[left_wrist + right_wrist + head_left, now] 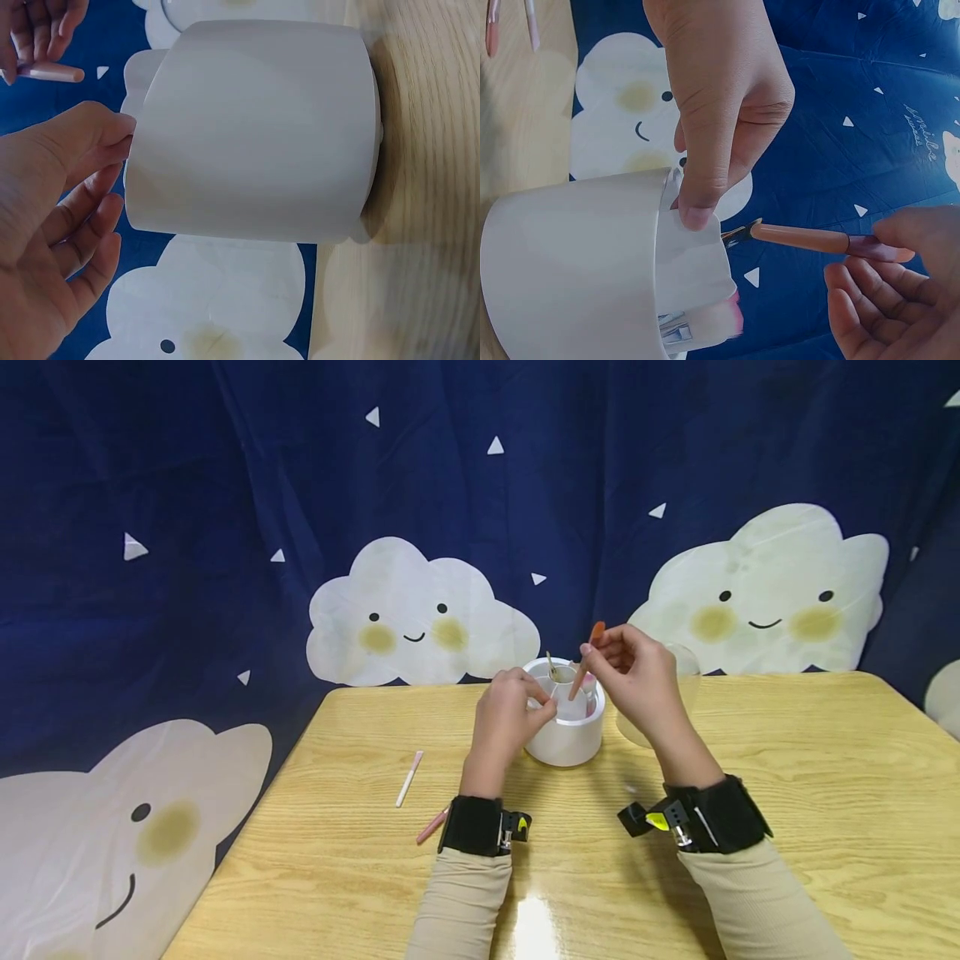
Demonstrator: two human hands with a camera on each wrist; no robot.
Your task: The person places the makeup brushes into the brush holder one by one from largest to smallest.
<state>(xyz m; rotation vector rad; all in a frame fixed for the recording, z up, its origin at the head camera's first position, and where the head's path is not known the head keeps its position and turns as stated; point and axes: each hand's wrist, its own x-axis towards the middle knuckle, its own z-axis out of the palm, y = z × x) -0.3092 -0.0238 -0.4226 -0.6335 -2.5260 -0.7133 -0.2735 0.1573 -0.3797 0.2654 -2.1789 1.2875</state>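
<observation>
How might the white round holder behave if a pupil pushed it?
The white holder would probably slide rather than tip, being squat and broad. Its smooth outside may feel slippery, and its even, undented shape suggests stiffness.

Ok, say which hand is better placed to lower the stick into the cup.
Probably the right hand: it holds the stick over the cup, while the left hand is occupied at the cup's edge.
</observation>
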